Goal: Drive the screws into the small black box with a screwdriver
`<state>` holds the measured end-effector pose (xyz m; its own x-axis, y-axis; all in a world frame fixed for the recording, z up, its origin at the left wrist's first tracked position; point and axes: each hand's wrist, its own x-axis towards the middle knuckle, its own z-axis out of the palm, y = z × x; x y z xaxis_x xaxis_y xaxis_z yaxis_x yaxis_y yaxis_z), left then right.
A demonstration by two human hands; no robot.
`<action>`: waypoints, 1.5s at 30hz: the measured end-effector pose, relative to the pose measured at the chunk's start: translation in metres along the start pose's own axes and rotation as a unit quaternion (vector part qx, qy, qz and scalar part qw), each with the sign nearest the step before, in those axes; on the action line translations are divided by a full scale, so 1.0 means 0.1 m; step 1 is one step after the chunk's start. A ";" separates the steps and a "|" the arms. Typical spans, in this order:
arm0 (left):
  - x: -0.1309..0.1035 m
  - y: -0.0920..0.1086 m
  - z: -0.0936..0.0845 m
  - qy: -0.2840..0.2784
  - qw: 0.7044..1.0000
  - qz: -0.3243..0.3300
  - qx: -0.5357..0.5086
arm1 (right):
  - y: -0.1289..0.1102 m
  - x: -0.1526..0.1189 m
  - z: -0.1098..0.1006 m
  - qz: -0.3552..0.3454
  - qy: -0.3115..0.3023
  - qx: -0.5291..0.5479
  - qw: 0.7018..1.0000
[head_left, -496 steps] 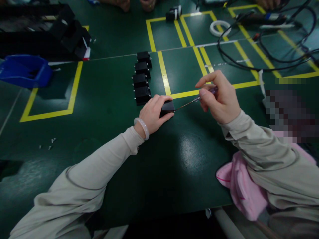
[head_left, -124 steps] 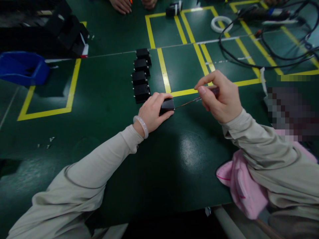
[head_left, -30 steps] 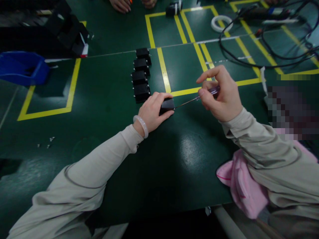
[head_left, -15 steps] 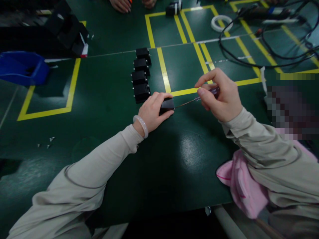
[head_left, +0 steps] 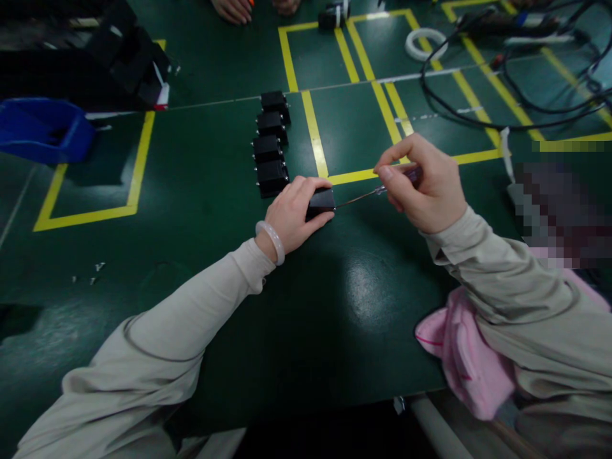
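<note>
My left hand [head_left: 295, 213] is wrapped round a small black block [head_left: 322, 201] on the green table, thumb on its near side and fingers on its far side. In my right hand [head_left: 423, 185] is a screwdriver [head_left: 380, 190] with a purplish clear handle, pinched between thumb and fingers. Its thin shaft points left, and the tip meets the block's right end, at a small screw. Just beyond my left hand stands a row of several black blocks [head_left: 268, 148] with small screws at their sides.
A blue bin [head_left: 45, 131] and stacked black parts [head_left: 115, 57] lie at left, with loose screws [head_left: 99, 266] nearer. Beyond are another person's hands [head_left: 233, 9] and a white tape ring [head_left: 425, 44]. Black cables [head_left: 482, 121] and pink cloth [head_left: 471, 354] are at right.
The fingers of my right hand have shifted slightly on the screwdriver handle. My left hand and the black block have stayed in place.
</note>
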<state>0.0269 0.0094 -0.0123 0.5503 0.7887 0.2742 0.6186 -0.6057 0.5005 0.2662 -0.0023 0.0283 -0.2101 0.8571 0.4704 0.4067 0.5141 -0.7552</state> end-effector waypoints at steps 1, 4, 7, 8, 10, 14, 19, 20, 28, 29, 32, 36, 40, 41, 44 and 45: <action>0.00 0.00 0.00 0.000 1.000 0.000 0.000 | 0.00 0.00 0.00 0.001 0.001 -0.003 1.000; 0.00 0.00 0.00 -0.001 1.000 0.003 0.002 | 0.02 0.01 0.00 0.001 0.007 -0.007 1.000; 0.00 0.00 0.00 -0.002 1.000 0.001 -0.001 | 0.02 0.01 0.00 -0.009 0.002 -0.013 1.000; 0.00 0.00 0.00 -0.002 1.000 0.001 -0.002 | 0.02 0.01 0.00 -0.014 -0.001 -0.017 1.000; 0.00 0.00 0.00 -0.002 1.000 0.001 -0.003 | 0.03 0.01 0.00 -0.021 -0.004 -0.021 1.000; 0.00 0.01 -0.01 -0.003 1.000 -0.003 -0.002 | 0.05 0.01 0.00 -0.025 0.005 -0.012 1.000; 0.00 0.00 0.00 -0.001 1.000 -0.001 -0.001 | 0.03 0.00 0.01 -0.016 0.008 -0.005 1.000; 0.00 0.00 0.00 0.000 1.000 0.001 -0.001 | 0.03 0.00 0.01 -0.014 0.008 -0.008 1.000; 0.00 -0.01 0.00 0.001 1.000 0.003 0.000 | 0.05 -0.01 0.01 0.001 0.012 0.007 1.000; 0.00 -0.01 0.00 0.002 1.000 0.004 0.001 | 0.04 -0.01 0.00 0.002 0.010 0.005 1.000; 0.00 -0.01 0.01 0.005 1.000 0.009 0.003 | 0.04 -0.01 0.00 0.001 0.011 -0.008 1.000; 0.00 -0.02 0.01 0.004 1.000 0.009 0.003 | 0.05 -0.01 0.00 -0.004 0.013 0.000 1.000; 0.00 -0.01 0.01 0.003 1.000 0.002 0.004 | 0.05 -0.01 0.00 -0.009 0.007 -0.003 1.000; 0.00 -0.01 0.01 0.003 1.000 0.002 0.003 | 0.05 -0.01 0.00 -0.012 0.007 -0.008 1.000; 0.00 -0.01 0.01 0.005 1.000 0.003 0.002 | 0.04 -0.01 0.00 -0.017 0.009 -0.018 1.000; 0.00 -0.02 0.01 0.005 1.000 0.004 0.002 | 0.05 -0.01 0.00 -0.018 0.010 -0.016 1.000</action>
<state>0.0263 0.0099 -0.0142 0.5504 0.7842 0.2864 0.6164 -0.6131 0.4942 0.2684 -0.0005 0.0243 -0.2076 0.8374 0.5056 0.4271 0.5426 -0.7233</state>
